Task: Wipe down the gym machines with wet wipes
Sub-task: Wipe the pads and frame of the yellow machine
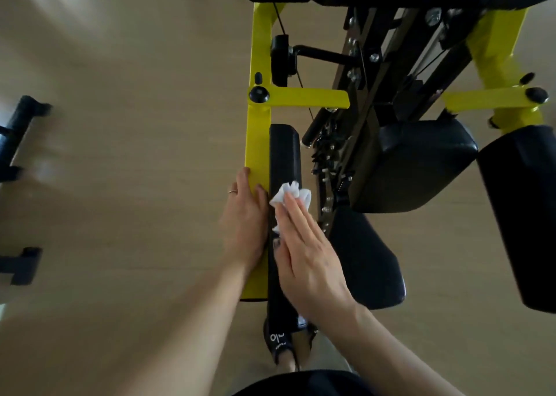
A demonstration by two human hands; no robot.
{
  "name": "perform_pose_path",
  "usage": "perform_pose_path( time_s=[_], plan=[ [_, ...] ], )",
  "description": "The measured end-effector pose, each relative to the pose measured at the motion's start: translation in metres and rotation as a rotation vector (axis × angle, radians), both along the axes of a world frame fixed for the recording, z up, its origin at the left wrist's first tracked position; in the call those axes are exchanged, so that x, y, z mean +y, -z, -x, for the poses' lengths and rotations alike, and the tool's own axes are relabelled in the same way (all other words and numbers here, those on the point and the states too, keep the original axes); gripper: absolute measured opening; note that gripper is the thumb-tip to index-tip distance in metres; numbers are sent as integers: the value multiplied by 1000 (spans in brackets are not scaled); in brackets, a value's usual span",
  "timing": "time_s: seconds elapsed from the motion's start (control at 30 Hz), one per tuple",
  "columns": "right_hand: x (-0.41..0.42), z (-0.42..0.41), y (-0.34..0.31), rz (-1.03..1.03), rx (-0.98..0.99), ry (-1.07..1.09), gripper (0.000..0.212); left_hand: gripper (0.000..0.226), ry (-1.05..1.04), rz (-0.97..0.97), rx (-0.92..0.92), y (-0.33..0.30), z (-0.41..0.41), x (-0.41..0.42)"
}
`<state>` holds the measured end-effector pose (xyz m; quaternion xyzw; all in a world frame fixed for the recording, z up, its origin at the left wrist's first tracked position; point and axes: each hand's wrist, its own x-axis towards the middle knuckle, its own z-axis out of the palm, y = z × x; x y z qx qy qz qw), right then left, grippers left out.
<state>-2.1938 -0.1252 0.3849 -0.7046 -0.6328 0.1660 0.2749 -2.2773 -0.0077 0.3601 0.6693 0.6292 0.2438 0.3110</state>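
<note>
One flat right hand [304, 254] on wipe [290, 195]

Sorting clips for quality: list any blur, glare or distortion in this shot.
Head view: the floor at left is smeared by motion blur, with a pale glare patch at top left; the dark rack at the left edge is blurred too. The centre is sharper: the wipe under the right hand and the yellow frame read clearly. Wide-angle bending shows at the edges.

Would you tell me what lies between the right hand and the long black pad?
In the head view, a crumpled white wet wipe lies under the right hand, pressed onto the long black pad.
</note>
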Motion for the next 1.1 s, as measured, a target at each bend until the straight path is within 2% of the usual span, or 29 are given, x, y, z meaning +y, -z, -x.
perform_pose_path(
  time_s=[0.1,0.2,0.3,0.37,0.47,0.57,0.67,0.87,1.0,1.1],
  plan=[
    [-23,4,2,-27,17,-47,54,36,-5,-7,39,2,-2,2],
    [19,-4,7,-1,-1,-59,53,36,8,-11,39,2,1,1],
    [81,-16,2,51,-39,-8,54,47,25,-32,69,-1,-1,0],
    [94,-19,-1,82,-58,4,54,49,15,-16,69,1,-1,2],
    [51,-11,-4,16,-37,-5,56,39,4,6,68,3,0,0],
    [-10,1,-7,35,6,-124,58,32,-21,0,110,5,-1,2],
    [1,-12,-2,7,0,-148,56,31,-31,-9,126,7,-2,1],
    [92,-32,5,60,55,1,65,36,-81,64,92,2,-5,2],
    [42,-16,7,44,56,19,66,37,-30,36,75,0,-2,0],
    [2,-11,5,100,130,2,66,37,-47,40,92,1,-3,1]
  ],
)
